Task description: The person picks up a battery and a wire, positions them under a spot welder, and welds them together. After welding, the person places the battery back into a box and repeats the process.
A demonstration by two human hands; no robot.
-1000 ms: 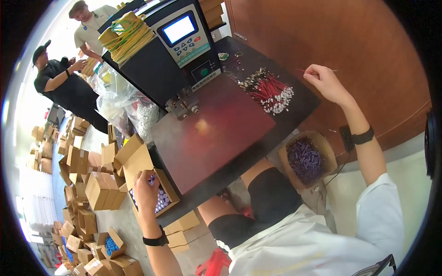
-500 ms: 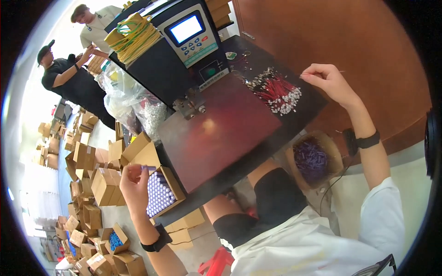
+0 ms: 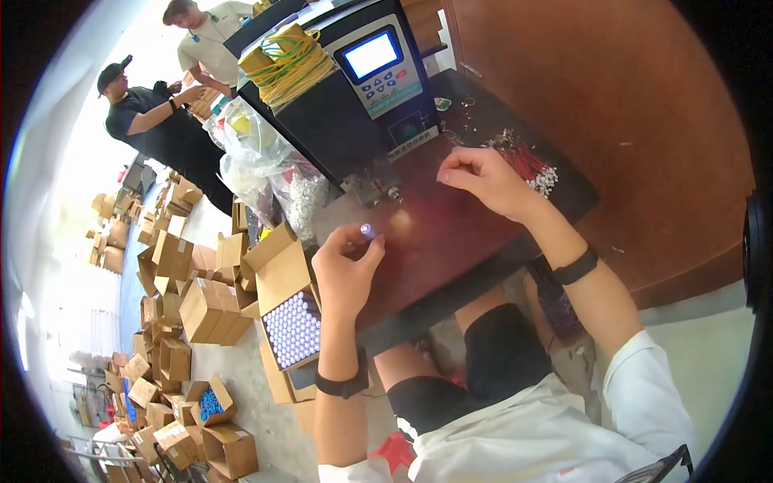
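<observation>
Both hands have come in over the worktop (image 3: 451, 241) since a second ago: the left hand (image 3: 345, 270) has lifted up out of the open carton (image 3: 291, 326) down at the near left, and the right hand (image 3: 481, 179) has swung in from the far right, where it was pinching a thin red wire.

Now the left hand is raised, palm toward the camera, wrist straight above a black wristband (image 3: 342, 385), with thumb and forefinger closed on a small cylindrical cell (image 3: 367, 230), its pale end cap facing up, just over the near left edge of the worktop. Right hand hovers beyond it, knuckles up, fingers curled and pinched together near the small metal fixture (image 3: 378, 190) at the foot of the machine (image 3: 354, 97). What those fingers hold is too small to make out; a wire may be there, but I cannot tell.

Behind the right hand, the bundle of red wires (image 3: 527, 163) with white ends is half covered by the knuckles. Rows of pale cells fill the carton. Under the worktop, the right forearm hides most of the box on the floor at the right. Two other people stand far left, partly cut off by the machine.
</observation>
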